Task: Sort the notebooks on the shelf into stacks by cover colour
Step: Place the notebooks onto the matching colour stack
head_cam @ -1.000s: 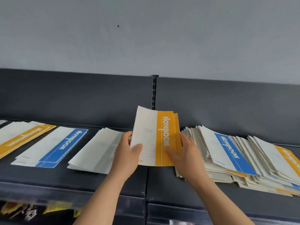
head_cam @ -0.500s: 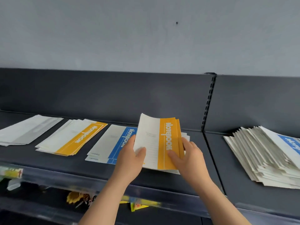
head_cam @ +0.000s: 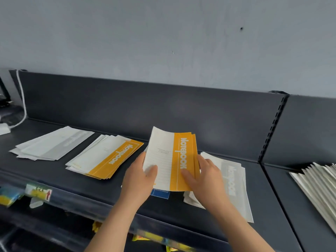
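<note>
Both my hands hold a small bundle of yellow-banded notebooks [head_cam: 172, 159] above the dark shelf [head_cam: 60, 179]. My left hand [head_cam: 139, 179] grips the bundle's white left edge with the thumb on top. My right hand [head_cam: 201, 177] grips its yellow right edge. To the left lies a stack of yellow notebooks [head_cam: 105, 158], and further left a grey stack [head_cam: 51, 145]. A blue notebook [head_cam: 161, 194] peeks out under the held bundle. Another grey stack [head_cam: 234, 180] lies under and right of my right hand.
A fanned unsorted pile of notebooks [head_cam: 318, 184] sits on the neighbouring shelf section at the right edge. The shelf's back panel [head_cam: 145, 110] rises behind the stacks. Price labels [head_cam: 38, 191] hang on the front rail; a white cable [head_cam: 21, 99] runs at far left.
The view and my hands have moved left along the shelf with the yellow bundle; the unsorted pile has slid toward the right edge and the grey stack at far left has come into view.
</note>
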Available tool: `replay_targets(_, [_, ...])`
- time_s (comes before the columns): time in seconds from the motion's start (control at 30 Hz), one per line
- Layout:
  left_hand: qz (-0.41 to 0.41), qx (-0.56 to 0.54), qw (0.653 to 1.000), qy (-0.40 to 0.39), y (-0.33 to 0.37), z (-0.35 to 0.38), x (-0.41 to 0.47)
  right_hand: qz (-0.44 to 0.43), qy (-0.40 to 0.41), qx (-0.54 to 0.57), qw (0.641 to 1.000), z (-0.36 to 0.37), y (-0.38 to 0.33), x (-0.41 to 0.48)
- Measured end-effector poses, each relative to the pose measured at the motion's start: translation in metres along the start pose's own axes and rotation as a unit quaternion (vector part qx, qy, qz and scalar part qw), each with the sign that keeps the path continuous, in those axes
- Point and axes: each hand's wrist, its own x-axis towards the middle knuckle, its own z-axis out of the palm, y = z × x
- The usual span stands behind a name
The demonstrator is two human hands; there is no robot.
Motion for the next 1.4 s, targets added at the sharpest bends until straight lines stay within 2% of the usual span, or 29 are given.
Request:
replay_targets(0.3, [0.007,0.026,0.999,0.024,-0.04,-0.023,0.019,-0.006,-0.031,-0.005,0.999,0.044,-0.025,0.017])
replay_targets(0.67, [0.035,0.078,0.996,0.024,-0.101,-0.117,0.069,0.025,-0.033,0.001,0.999,0.13,-0.108,0.028])
replay_targets(0.93, [0.037,0.126,0.991,-0.03,-0.151,-0.165,0.103,0.043,-0.041,-0.049,0.997,0.176,-0.156,0.024])
replay_targets(1.1, [0.013,0.201,0.979,-0.04,-0.174,-0.17,0.117,0.036,-0.036,-0.15,0.987,0.198,-0.166,0.02])
replay_targets(1.17, [0.0,0.188,0.981,-0.052,-0.181,-0.168,0.117,0.034,-0.031,-0.191,0.981,0.199,-0.168,0.019])
replay_targets(1.4, [0.066,0.259,0.964,-0.004,-0.182,-0.168,0.111,0.026,-0.016,-0.225,0.974,0.196,-0.172,0.015])
